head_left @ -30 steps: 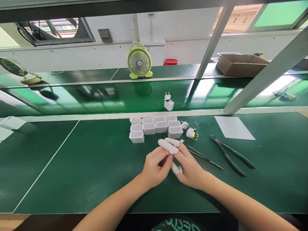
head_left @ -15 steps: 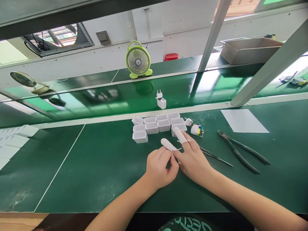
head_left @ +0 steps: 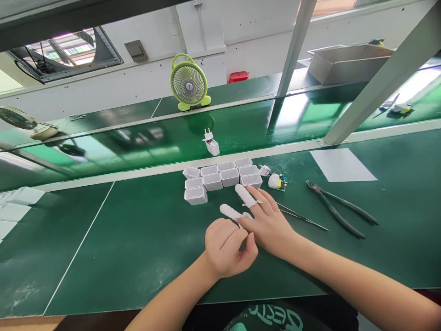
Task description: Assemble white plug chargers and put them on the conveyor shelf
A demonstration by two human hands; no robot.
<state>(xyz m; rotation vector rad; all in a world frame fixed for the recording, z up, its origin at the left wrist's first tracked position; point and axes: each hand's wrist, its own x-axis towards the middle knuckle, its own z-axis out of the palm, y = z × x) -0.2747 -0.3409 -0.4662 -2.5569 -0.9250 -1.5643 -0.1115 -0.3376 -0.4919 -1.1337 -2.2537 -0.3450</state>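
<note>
My right hand [head_left: 267,223] lies flat on the green table [head_left: 131,243], fingers spread, with white finger cots [head_left: 244,195] on two fingers. My left hand [head_left: 225,246] is loosely curled beside it, its fingertips touching the base of the cot on the right thumb [head_left: 231,212]. It holds nothing apart from that. Just beyond the fingers stands a cluster of several small white plastic housings [head_left: 220,178]. To their right lies a small circuit board with a white and yellow part [head_left: 276,182].
Tweezers [head_left: 301,217] and dark pliers [head_left: 336,208] lie right of my right hand. A white sheet [head_left: 341,164] lies further right. A white plug adapter [head_left: 211,144] stands on the shiny belt behind. A green fan [head_left: 189,83] and cardboard box [head_left: 344,62] sit at the back.
My right hand opened from a curled pose and spread flat on the table. My left hand slid back from the cot on the index finger toward the thumb. The camera view shifted slightly.
</note>
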